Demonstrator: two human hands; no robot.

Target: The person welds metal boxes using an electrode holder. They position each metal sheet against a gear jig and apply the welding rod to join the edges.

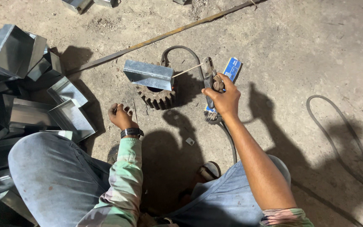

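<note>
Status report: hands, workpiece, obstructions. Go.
Right hand grips electrode holder, rod tip at metal box on gear. Left hand curled, resting on floor. Cable lies right, clear of work.

right hand (224,98) grips electrode holder (209,77) | rod tip at metal box (148,75)

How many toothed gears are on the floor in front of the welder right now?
1. The single gear lies on the concrete floor under the folded sheet-metal piece, ahead of the left hand. The metal covers part of it; the pile at left could hide others.
</note>
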